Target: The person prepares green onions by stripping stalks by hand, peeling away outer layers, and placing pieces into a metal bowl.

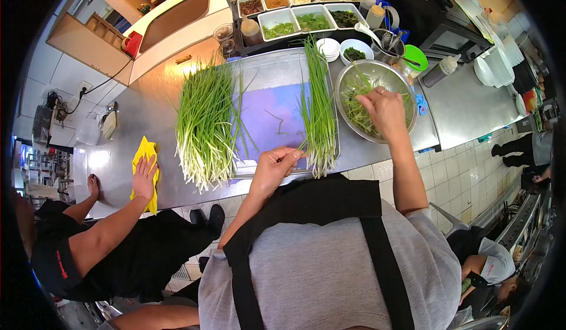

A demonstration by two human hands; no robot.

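My left hand (276, 168) is closed in a pinch beside the pale root ends of a narrow bundle of green onions (319, 103); what lies between its fingertips is too small to tell. This bundle rests along the right side of a metal tray (265, 65) with a blue-purple sheet (268, 115) in it. Over a steel bowl (344, 115), my right hand (384, 111) has its fingers closed on thin green onion scraps (361, 101). More scraps lie in the bowl under it. A larger pile of green onions (203, 124) sits at the tray's left, white ends toward me.
Behind the tray stand white containers of chopped ingredients (312, 22), small white bowls (329, 48) and a green-rimmed container (415, 58). At left, a co-worker's hand (144, 177) presses a yellow cloth (148, 150) on the steel counter (159, 103). Another person (492, 265) is at lower right.
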